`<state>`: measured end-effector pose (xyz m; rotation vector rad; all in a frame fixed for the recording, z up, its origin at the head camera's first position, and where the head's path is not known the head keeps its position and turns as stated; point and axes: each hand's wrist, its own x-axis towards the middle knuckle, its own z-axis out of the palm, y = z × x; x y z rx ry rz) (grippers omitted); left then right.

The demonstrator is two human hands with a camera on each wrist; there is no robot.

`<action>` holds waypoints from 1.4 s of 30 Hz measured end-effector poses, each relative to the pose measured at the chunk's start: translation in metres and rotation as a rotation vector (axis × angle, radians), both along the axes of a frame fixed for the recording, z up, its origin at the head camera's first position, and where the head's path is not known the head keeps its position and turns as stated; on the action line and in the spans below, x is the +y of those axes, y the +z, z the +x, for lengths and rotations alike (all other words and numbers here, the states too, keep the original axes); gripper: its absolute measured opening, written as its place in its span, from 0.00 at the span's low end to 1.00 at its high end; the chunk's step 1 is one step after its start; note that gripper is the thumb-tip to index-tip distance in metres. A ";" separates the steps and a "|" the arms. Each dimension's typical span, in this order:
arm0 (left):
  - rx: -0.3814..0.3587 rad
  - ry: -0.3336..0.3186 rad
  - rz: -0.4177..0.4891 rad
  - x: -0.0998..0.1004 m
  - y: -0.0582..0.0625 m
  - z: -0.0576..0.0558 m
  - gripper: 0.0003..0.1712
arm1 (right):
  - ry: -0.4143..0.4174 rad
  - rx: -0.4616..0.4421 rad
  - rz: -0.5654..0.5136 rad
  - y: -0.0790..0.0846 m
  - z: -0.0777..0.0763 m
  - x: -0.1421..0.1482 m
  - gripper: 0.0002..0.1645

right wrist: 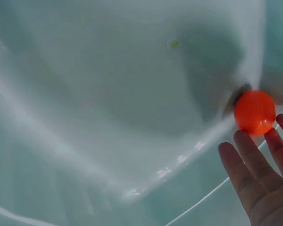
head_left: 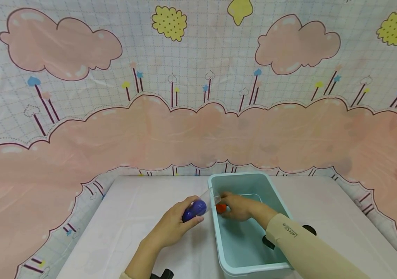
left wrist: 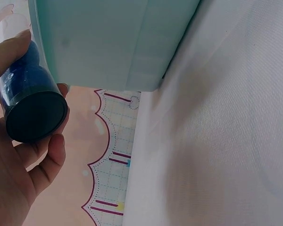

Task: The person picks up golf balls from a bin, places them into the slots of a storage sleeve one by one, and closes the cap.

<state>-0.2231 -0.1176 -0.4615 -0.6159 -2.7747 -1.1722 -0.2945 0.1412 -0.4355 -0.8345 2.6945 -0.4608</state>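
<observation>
My left hand (head_left: 175, 224) grips a clear plastic tube (head_left: 207, 197) with a dark round cap (left wrist: 37, 117) at its near end. Two blue-purple balls (head_left: 198, 207) sit inside, towards the capped end. The tube tilts so that its far end overlaps the left rim of a light teal basin (head_left: 217, 232). Inside the basin, near that rim, my right hand (head_left: 238, 206) pinches an orange ball (head_left: 221, 208) between thumb and fingers. In the right wrist view its fingertips (right wrist: 242, 137) lie against the orange ball, close to the basin wall.
The basin stands on a white-covered table (head_left: 114, 228), right of the middle. A tiny yellow-green speck (right wrist: 175, 44) shows on the basin's floor. Behind the table hangs a printed cloth (head_left: 198, 135) with clouds. Black wrist-camera parts (head_left: 268, 242) show by the right forearm.
</observation>
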 end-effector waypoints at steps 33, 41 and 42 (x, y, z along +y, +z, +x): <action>-0.006 0.001 0.005 0.000 0.001 -0.001 0.36 | -0.016 0.032 0.055 0.000 0.003 -0.002 0.10; -0.010 -0.010 0.016 0.000 0.001 0.000 0.35 | -0.034 -0.002 0.064 0.000 0.004 -0.001 0.11; -0.009 -0.011 0.017 0.000 0.001 0.000 0.35 | -0.035 0.000 0.066 -0.001 0.004 -0.002 0.11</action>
